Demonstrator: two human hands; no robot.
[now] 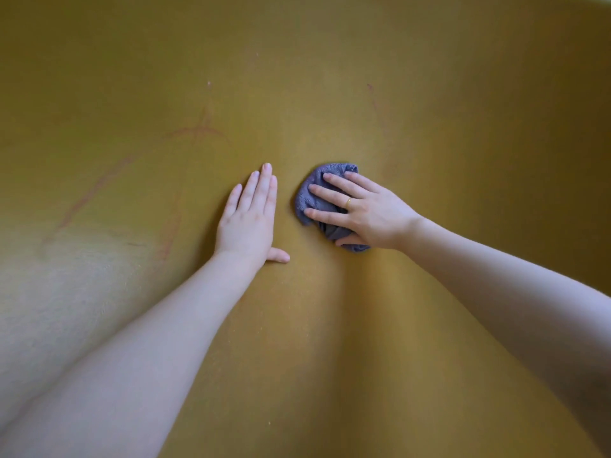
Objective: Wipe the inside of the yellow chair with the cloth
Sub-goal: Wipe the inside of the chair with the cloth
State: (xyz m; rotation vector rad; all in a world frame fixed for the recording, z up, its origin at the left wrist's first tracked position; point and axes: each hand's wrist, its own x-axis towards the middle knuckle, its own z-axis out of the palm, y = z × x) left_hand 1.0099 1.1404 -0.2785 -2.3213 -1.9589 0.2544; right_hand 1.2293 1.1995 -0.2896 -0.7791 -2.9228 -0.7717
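The yellow chair's inner surface [297, 77] fills the whole view, curving up on all sides. A crumpled purple-grey cloth [314, 190] lies against it just right of centre. My right hand [360, 209] presses flat on the cloth with fingers spread and straight, a gold ring on one finger. My left hand [251, 216] rests flat on the bare yellow surface just left of the cloth, fingers straight and together, thumb out to the side, holding nothing.
Faint reddish scuff marks [195, 130] streak the chair's surface at upper left and upper right [373, 97]. A paler, worn patch [76, 259] shows at the left. Both my forearms reach in from the bottom corners.
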